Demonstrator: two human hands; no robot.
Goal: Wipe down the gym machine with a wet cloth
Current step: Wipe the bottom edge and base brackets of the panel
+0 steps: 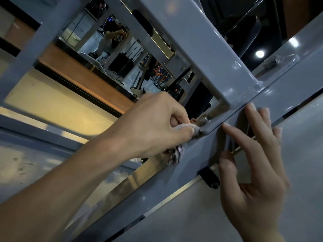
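The gym machine's grey-blue steel frame fills the view, its beams meeting at a welded joint right of centre. My left hand grips a pale bunched cloth and presses it against the frame's corner beside a shiny bolt. Part of the cloth hangs below my fist. My right hand rests with straight, spread fingers on the diagonal beam just right of the joint, its thumb near a black bracket.
A mirror behind the frame reflects a standing person and other gym equipment. A wooden ledge runs below it. A pale grey panel lies at lower right, and a ceiling light glares at upper right.
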